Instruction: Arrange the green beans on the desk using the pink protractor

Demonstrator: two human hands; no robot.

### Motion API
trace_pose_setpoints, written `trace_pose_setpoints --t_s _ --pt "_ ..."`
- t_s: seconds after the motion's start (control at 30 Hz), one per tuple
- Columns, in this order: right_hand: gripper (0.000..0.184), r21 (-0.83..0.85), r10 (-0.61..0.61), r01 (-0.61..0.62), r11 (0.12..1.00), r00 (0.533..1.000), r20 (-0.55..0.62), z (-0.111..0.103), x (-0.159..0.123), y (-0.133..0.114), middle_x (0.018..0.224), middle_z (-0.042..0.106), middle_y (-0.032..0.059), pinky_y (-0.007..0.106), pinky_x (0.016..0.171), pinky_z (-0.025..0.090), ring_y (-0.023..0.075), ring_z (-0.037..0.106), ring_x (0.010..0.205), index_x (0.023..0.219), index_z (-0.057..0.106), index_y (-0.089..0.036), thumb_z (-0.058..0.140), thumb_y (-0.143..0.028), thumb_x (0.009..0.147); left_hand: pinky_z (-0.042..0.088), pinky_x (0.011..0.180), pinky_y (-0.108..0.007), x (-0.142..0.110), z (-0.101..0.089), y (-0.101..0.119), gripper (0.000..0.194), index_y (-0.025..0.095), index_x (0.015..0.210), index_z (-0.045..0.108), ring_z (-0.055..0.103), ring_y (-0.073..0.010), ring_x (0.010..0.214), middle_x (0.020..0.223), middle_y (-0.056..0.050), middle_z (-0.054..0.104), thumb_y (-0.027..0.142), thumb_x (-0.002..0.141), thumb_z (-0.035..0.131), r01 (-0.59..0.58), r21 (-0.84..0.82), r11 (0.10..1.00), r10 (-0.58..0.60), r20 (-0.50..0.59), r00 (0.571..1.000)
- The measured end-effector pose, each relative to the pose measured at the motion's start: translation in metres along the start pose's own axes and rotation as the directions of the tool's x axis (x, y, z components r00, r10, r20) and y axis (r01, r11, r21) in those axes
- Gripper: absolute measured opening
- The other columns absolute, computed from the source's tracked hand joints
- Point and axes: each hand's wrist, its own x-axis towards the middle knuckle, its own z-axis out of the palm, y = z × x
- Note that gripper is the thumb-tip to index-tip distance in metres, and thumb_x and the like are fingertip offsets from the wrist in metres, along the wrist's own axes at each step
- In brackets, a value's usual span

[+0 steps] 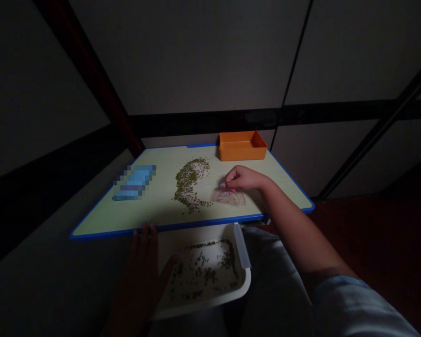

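Note:
My right hand [241, 178] is closed at the upper edge of a clear protractor [228, 196] with pink marks. A small pale pink and blue bit shows by its fingertips; what the fingers pinch is too small to make out. Left of the protractor, small green beans [187, 180] spread in a curved patch on the pale tabletop [157, 210]. In dark shadow, my left hand [143, 267] has its fingers stretched to the table's front edge. Its thumb is apart, over the left side of a white plastic bin [244, 283] below the table, with more beans scattered inside.
An orange open box [242, 152] stands at the table's back right. A blurred-out blue object [136, 182] lies at the left. Blue trim [199, 221] borders the table. Panelled walls rise close behind, and my legs are under the bin.

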Motion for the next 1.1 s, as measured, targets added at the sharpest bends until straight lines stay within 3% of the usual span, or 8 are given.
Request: trace_pose_setpoints --t_s 0.13,0.3,0.47,0.7,0.9,1.1 --pt "0.031 -0.035 0.028 -0.028 0.999 0.999 -0.015 0.002 0.001 0.001 0.044 0.045 -0.0050 0.024 0.050 0.027 0.0061 0.035 0.044 0.052 0.055 -0.013 0.056 -0.031 0.077 0.027 0.115 -0.053 -0.001 -0.001 0.001 0.082 0.012 0.149 0.010 0.011 -0.0330 0.148 0.158 -0.018 0.020 0.057 0.085 0.033 0.001 -0.001 1.000 -0.001 -0.009 1.000" --pt "0.031 -0.021 -0.010 0.012 1.000 0.997 0.075 0.005 0.004 0.007 0.045 0.045 -0.0056 0.023 0.050 0.026 0.0054 0.035 0.046 0.053 0.054 -0.013 0.056 -0.031 0.078 0.029 0.113 -0.053 -0.001 -0.002 0.001 0.081 0.014 0.149 0.007 0.011 -0.0334 0.148 0.158 -0.017 0.020 0.056 0.085 0.033 0.010 -0.002 1.000 -0.010 0.009 1.000" --pt "0.031 -0.023 -0.018 0.019 1.000 0.999 0.045 0.003 0.003 0.008 0.045 0.043 -0.0059 0.023 0.050 0.026 0.0054 0.034 0.045 0.053 0.054 -0.014 0.056 -0.031 0.078 0.030 0.113 -0.053 -0.001 -0.002 0.001 0.081 0.014 0.149 0.007 0.011 -0.0332 0.148 0.158 -0.017 0.021 0.057 0.085 0.033 0.003 0.003 1.000 -0.003 0.007 1.000" --pt "0.030 -0.006 -0.045 0.047 0.999 0.989 0.140 0.007 0.006 0.011 0.046 0.045 -0.0056 0.023 0.050 0.026 0.0058 0.034 0.047 0.056 0.056 -0.013 0.056 -0.033 0.078 0.030 0.113 -0.053 -0.002 -0.002 0.001 0.082 0.014 0.149 0.007 0.011 -0.0334 0.148 0.158 -0.017 0.021 0.058 0.085 0.032 -0.008 0.002 1.000 0.008 -0.008 1.000" --pt "0.031 -0.007 -0.037 0.038 0.999 0.995 0.093 0.003 0.004 0.011 0.047 0.045 -0.0054 0.023 0.051 0.027 0.0057 0.034 0.047 0.055 0.056 -0.013 0.057 -0.034 0.077 0.031 0.113 -0.053 -0.001 -0.001 0.001 0.082 0.012 0.149 0.008 0.011 -0.0337 0.148 0.157 -0.018 0.022 0.059 0.085 0.032 -0.014 0.009 1.000 0.014 -0.015 1.000" --pt "0.034 0.006 -0.061 0.060 0.998 0.985 0.161 0.008 0.006 0.012 0.046 0.038 -0.0075 0.023 0.050 0.022 0.0053 0.029 0.047 0.057 0.057 -0.013 0.059 -0.039 0.079 0.032 0.112 -0.053 -0.002 -0.002 0.000 0.081 0.015 0.149 0.006 0.012 -0.0334 0.147 0.157 -0.016 0.025 0.057 0.085 0.033 -0.025 0.019 0.999 0.026 -0.021 0.999"
